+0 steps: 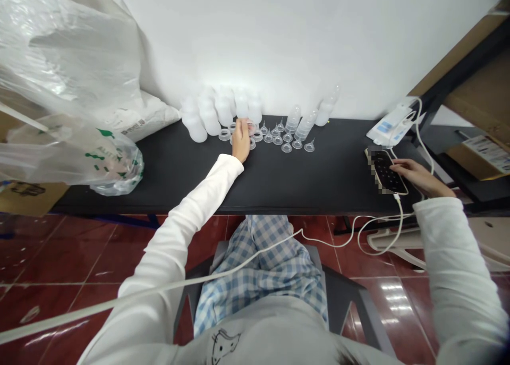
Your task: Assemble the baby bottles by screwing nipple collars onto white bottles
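My left hand (240,138) reaches across the black table (303,179) to the small clear caps (279,137) lying in front of a row of white plastic bottles (217,112). Its fingers are curled over one or two caps; what they hold is hidden. My right hand (418,176) rests at the table's right edge with its fingers touching a black phone (386,172) that lies flat and has a white cable plugged in. Several clear nozzle bottles (305,121) lean against the wall to the right of the caps.
Large clear plastic bags (71,104) fill the left end of the table. A white charger pack (392,125) lies at the right rear. A white cable (311,237) trails across my lap. Cardboard boxes (484,152) sit on a dark shelf at right. Red tiled floor lies below.
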{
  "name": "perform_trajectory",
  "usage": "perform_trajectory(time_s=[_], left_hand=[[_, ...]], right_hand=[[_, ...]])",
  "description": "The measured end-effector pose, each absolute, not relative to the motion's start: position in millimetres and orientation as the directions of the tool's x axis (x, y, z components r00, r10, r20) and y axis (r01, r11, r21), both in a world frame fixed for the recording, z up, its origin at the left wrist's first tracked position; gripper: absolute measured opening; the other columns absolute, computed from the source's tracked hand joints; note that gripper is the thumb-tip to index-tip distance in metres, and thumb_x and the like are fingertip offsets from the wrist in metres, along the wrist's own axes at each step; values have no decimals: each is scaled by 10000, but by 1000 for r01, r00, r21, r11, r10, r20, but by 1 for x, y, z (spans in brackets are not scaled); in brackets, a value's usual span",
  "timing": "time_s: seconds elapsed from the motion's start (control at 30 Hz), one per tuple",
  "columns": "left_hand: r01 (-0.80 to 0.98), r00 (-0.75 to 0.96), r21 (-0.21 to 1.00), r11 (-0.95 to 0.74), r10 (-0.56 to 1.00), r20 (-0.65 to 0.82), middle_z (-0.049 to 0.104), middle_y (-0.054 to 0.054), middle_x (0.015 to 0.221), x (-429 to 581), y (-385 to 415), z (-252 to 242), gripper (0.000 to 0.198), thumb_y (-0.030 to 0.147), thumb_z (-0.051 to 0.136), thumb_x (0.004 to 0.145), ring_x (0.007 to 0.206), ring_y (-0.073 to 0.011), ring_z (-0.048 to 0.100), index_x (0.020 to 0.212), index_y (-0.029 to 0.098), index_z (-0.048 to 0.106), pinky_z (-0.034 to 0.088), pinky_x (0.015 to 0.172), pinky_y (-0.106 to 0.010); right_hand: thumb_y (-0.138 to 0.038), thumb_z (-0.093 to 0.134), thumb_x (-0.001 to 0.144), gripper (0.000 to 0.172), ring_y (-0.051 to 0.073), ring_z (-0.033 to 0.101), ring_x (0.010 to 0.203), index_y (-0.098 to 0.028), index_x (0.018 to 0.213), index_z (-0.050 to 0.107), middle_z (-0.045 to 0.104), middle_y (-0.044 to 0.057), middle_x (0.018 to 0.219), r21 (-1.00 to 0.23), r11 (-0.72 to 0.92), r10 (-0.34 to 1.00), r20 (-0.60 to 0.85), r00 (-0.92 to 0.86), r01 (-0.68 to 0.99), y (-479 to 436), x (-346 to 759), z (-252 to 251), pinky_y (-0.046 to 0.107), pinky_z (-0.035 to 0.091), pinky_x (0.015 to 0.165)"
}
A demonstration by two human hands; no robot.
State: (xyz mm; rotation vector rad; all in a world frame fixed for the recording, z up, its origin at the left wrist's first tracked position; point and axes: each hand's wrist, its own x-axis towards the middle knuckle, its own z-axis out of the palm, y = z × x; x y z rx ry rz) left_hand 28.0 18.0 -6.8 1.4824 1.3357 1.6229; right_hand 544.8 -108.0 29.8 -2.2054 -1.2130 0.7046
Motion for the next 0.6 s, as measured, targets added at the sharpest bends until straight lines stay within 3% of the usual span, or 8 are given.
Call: perform_trajectory(time_s=[0.2, 0.43, 0.6], left_hand=[[162, -243, 909, -384, 877, 414, 678, -65, 904, 28, 18, -8, 311, 469, 390, 1046, 863, -193, 670, 961, 234, 576, 522, 844, -357], [145, -244, 912, -383, 880, 408, 677, -37, 862, 28, 19, -9, 333, 500, 430, 1040, 819, -170, 646, 915, 248, 608, 504, 841, -325], [109, -225, 918, -382, 889, 398, 662, -37, 862, 28, 19, -9, 336, 518, 474, 1024, 811, -166, 620, 908, 232, 605, 482, 839, -326]], right_hand=[[-148, 636, 835, 311, 197, 645, 1052, -239, 1130, 666, 694, 95, 1205, -778, -427, 872, -220, 437, 461, -105, 561, 19, 337, 443, 1071], [-120, 806, 721, 436, 208, 655, 822, -263, 1124, 724, 704, 163, 1043, -735, -429, 890, -243, 386, 525, -109, 562, 29, 377, 516, 861], [-148, 930, 573, 561, 181, 656, 855, -261, 1088, 737, 683, 123, 995, -702, -411, 904, -232, 360, 581, -107, 579, 23, 388, 481, 884]])
